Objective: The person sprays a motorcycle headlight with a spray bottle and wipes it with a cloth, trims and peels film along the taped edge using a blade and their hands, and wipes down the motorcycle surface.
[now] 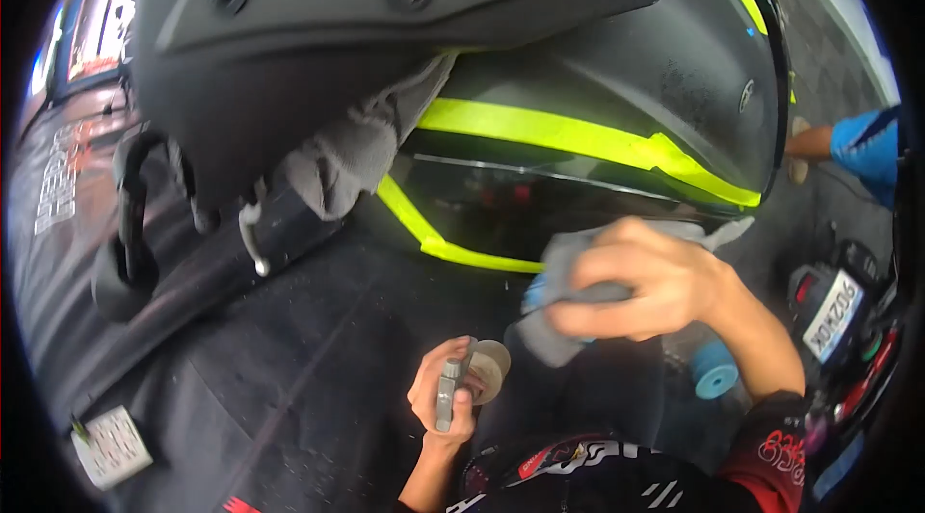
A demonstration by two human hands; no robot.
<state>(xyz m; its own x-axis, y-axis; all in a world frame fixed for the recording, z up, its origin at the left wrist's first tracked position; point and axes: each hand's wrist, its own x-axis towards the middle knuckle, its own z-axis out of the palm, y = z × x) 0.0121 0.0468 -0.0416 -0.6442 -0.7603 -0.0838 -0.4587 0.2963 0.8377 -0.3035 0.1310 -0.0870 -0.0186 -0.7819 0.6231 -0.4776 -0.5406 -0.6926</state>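
Observation:
My right hand (636,284), blurred by motion, grips a grey cloth (554,344) with something blue showing at its edge. It is at the lower right of a glossy black panel (501,195), bordered above and below by fluorescent yellow tape (540,129). Lower down, my left hand (441,393) is closed around a small grey object with a round, pale disc-like part (489,368); I cannot tell its kind. Above the panel is a matte dark body part (405,70) with two recessed holes. Another grey cloth (352,161) hangs under it.
A blue roll (715,370) is on the right by my forearm. A vehicle's rear with a number plate (831,315) stands beyond it. Another person's blue sleeve (862,149) enters at the right edge. A white perforated plate (118,447) lies at lower left.

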